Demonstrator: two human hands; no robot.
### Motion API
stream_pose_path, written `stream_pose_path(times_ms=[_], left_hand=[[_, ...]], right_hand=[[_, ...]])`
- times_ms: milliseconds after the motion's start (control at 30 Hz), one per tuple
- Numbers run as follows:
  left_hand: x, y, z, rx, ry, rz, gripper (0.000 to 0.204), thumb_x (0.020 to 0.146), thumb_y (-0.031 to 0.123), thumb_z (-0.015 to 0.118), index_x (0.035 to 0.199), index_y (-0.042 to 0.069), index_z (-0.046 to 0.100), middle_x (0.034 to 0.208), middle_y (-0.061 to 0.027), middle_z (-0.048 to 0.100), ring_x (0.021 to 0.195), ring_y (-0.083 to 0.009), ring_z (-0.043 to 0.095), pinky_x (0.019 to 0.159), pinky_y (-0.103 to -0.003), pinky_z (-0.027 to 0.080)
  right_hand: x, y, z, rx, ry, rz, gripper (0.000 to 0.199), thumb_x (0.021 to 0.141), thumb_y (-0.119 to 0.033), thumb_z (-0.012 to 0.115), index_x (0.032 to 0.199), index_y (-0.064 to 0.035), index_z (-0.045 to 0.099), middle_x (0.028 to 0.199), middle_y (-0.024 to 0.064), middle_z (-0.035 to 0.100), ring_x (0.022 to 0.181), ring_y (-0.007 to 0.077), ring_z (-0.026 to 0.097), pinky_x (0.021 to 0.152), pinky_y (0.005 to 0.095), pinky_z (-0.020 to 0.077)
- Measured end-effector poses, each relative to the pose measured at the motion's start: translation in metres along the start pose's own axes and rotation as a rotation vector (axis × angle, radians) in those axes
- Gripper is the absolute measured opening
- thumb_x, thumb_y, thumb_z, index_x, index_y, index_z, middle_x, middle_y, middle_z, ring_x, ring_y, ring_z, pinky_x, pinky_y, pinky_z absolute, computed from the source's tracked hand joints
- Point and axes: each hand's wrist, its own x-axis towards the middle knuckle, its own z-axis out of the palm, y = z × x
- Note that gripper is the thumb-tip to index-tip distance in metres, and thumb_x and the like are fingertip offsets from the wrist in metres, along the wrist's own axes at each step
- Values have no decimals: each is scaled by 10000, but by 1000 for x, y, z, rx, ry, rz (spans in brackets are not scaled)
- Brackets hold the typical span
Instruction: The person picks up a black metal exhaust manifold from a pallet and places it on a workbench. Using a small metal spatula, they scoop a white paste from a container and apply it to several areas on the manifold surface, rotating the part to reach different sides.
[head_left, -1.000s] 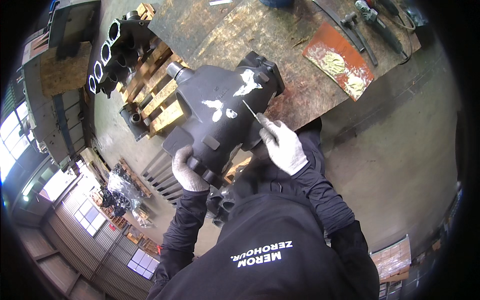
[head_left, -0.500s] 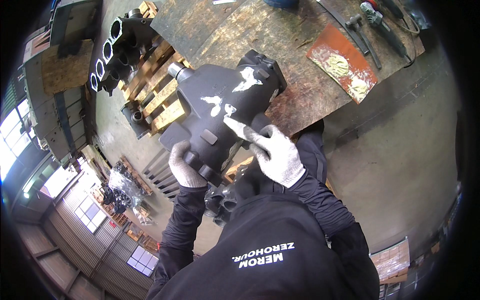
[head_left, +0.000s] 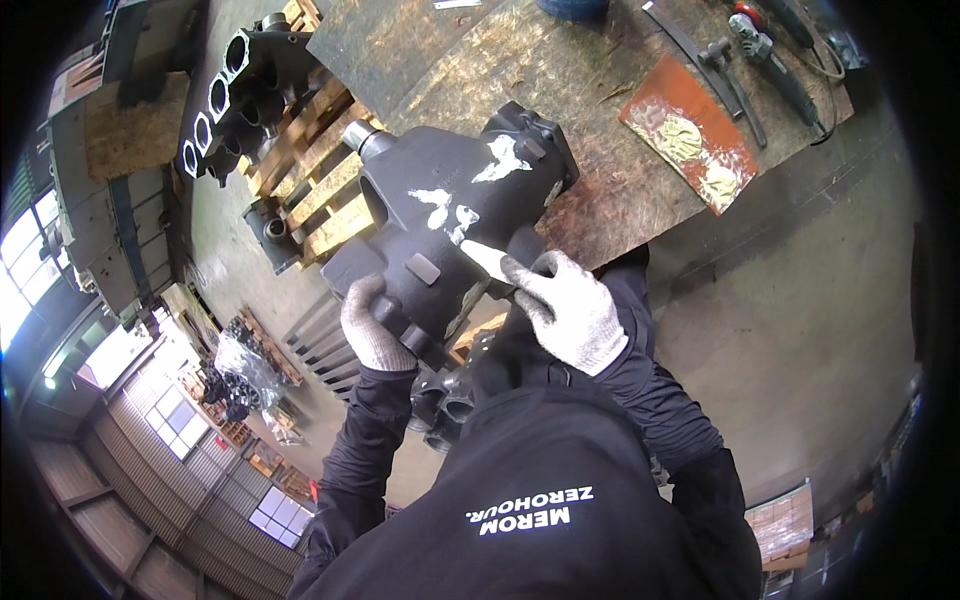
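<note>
A large black metal casting (head_left: 445,180) rests in front of me, its far end by the workbench. White filler patches (head_left: 500,160) mark its upper face. My left hand (head_left: 372,325), in a pale glove with greyish fingertips, is closed around the casting's near left edge. Gloved as well, my right hand (head_left: 575,312) pinches a pale, tapered spatula-like piece (head_left: 485,258), whose tip meets the casting below the small middle patch. Whether the piece's far end is coated in filler is unclear.
On the worn workbench (head_left: 450,60) lie an orange-brown sheet (head_left: 655,95) with cream filler, a hammer (head_left: 735,85), a long flat bar (head_left: 680,40) and an angle grinder (head_left: 765,55). More black castings (head_left: 265,75) stand over wooden pallets (head_left: 340,225) at the left.
My right hand and the pale piece have moved slightly right and toward me, and a small white smear now shows below the middle patch. My left hand keeps its grip.
</note>
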Motion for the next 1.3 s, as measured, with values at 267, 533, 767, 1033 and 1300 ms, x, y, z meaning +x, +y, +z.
stream_pose_path(times_ms=[267,533,767,1033,1300], left_hand=[[-2,0,3,-22,10,-35,134,826,242,679,824,131,602,734,10,546,682,-147,564,675,-316,519],[2,-5,1,-2,14,43,115,834,225,672,812,128,614,739,14,550,691,-130,560,664,-302,505],[0,-2,4,76,33,108,103,827,230,678,824,139,630,711,21,540,650,-135,548,659,-296,500],[-4,2,6,6,10,-12,102,824,227,683,823,144,625,723,20,544,670,-138,551,665,-299,495],[-10,2,16,90,61,109,95,845,204,662,802,130,619,737,16,547,687,-132,552,693,-293,490]], right_hand=[[25,1,3,1115,-378,486,342,1068,-276,550,1066,51,653,874,106,727,636,137,666,577,261,548],[22,19,8,1332,-586,809,350,1078,-273,481,1134,32,644,858,94,709,617,126,644,521,249,513],[9,25,-12,1182,-360,649,303,1027,-241,610,1178,14,675,918,123,721,695,156,673,620,272,538],[21,23,20,96,158,-65,429,889,-203,740,1308,-286,709,957,120,652,830,314,666,736,410,551],[25,27,7,82,169,-98,422,852,-201,755,1266,-276,725,957,92,650,862,299,670,744,413,556]])
